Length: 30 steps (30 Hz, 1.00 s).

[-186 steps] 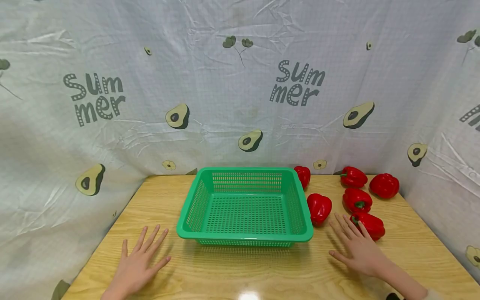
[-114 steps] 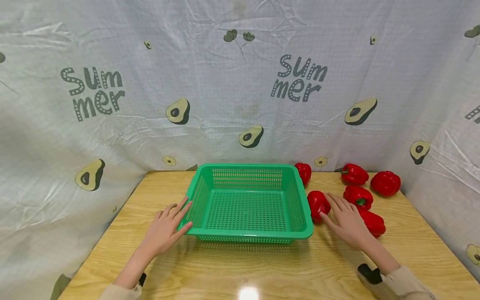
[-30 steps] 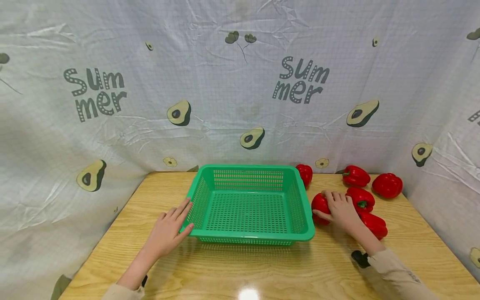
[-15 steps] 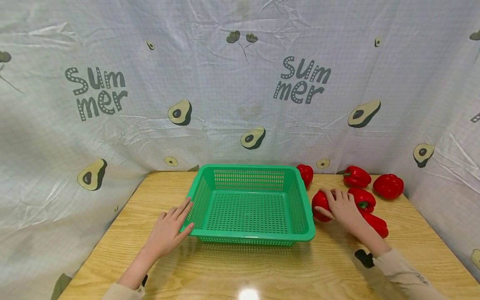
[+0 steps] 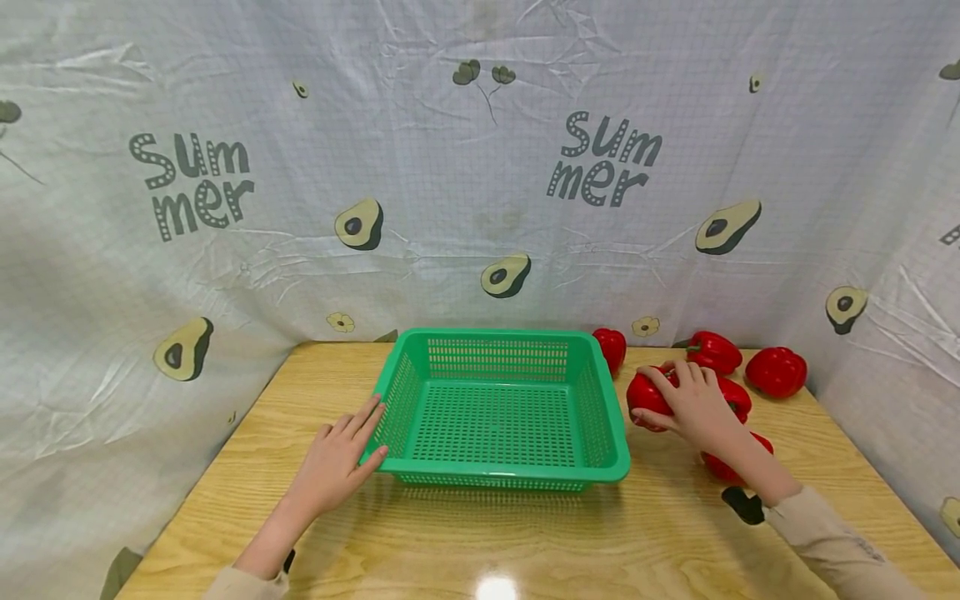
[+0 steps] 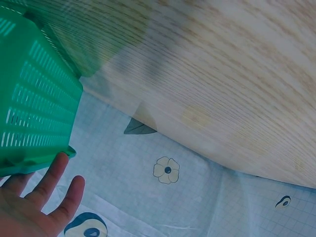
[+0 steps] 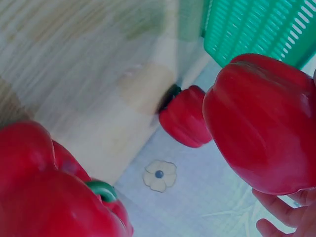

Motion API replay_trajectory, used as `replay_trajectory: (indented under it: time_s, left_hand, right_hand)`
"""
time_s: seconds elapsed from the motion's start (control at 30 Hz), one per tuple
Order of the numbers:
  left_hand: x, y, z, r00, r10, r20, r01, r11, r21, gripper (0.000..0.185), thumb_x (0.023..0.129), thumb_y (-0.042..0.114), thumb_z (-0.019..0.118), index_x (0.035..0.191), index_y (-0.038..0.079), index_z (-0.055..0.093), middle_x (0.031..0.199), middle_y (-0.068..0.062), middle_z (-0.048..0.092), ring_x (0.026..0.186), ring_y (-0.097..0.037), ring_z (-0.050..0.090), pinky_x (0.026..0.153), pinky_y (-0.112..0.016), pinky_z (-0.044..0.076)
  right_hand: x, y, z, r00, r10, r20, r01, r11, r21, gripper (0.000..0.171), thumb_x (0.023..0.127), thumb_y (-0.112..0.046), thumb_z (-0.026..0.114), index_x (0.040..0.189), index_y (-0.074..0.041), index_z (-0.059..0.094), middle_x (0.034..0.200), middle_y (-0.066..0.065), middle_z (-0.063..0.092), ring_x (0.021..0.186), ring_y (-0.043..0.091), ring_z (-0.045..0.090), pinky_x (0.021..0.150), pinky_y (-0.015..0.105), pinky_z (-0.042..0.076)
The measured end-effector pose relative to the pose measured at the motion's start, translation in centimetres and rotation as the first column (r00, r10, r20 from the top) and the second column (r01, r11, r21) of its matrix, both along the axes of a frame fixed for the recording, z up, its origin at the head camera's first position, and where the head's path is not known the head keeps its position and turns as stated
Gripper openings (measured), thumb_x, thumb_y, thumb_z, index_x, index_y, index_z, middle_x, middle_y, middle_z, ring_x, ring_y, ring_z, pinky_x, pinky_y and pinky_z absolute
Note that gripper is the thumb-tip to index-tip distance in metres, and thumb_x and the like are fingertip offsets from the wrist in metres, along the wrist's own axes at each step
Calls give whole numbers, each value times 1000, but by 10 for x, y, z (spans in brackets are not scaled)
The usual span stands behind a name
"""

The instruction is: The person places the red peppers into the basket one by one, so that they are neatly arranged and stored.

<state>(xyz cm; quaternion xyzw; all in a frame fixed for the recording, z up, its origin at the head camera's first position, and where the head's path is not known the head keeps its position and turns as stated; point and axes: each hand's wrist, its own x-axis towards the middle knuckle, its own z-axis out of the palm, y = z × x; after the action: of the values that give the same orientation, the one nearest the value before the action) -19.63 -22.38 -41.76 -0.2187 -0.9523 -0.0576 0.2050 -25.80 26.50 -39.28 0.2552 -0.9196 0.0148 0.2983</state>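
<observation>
My right hand (image 5: 699,410) grips a red bell pepper (image 5: 645,402) beside the right side of a green plastic basket (image 5: 491,477). In the right wrist view that bell pepper (image 7: 261,126) fills the right side, with fingers (image 7: 279,210) beneath it; it appears raised off the table. My left hand (image 5: 330,467) rests on the basket's left rim, fingers extended. The left wrist view shows fingertips (image 6: 58,163) touching the rim from outside. Nothing lies inside the basket.
More red bell peppers lie on the wooden table (image 5: 450,542): one behind the basket's right corner (image 5: 611,350), others at the right (image 5: 714,353), (image 5: 777,372), one partly under my right forearm (image 5: 722,468). A printed cloth (image 5: 420,167) walls the back and sides.
Over the earlier frames my left hand came to the basket rim and stayed. My right hand reached the nearest bell pepper, took hold and has now moved it slightly up and away from the basket.
</observation>
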Motion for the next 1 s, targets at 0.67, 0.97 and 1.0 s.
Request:
replay_trajectory:
  time_s: [0.67, 0.97, 1.0]
  left_hand:
    - [0, 0, -2, 999, -10, -47, 10, 1000, 6, 59, 86, 33, 55, 136, 8, 38, 142, -8, 37, 107, -32, 52, 81, -51, 41]
    - [0, 1, 0, 1000, 14, 3, -14, 1000, -8, 59, 86, 31, 55, 137, 7, 36, 143, -9, 34, 110, -33, 50, 83, -51, 40]
    - [0, 1, 0, 1000, 14, 4, -14, 1000, -11, 59, 86, 31, 54, 137, 7, 36, 143, -9, 34, 110, -33, 50, 83, -51, 40]
  right_hand:
    - [-9, -21, 41, 987, 142, -79, -144, 989, -19, 61, 68, -43, 71, 118, -14, 52, 100, 16, 54, 88, 32, 47, 73, 43, 38]
    - [-25, -45, 50, 955, 267, -127, -267, 964, 13, 55, 73, -45, 66, 118, -15, 55, 100, 15, 53, 90, 31, 47, 71, 44, 43]
    - [-26, -47, 50, 955, 269, -122, -269, 963, 17, 55, 73, -45, 66, 118, -15, 55, 101, 15, 53, 91, 31, 47, 72, 44, 43]
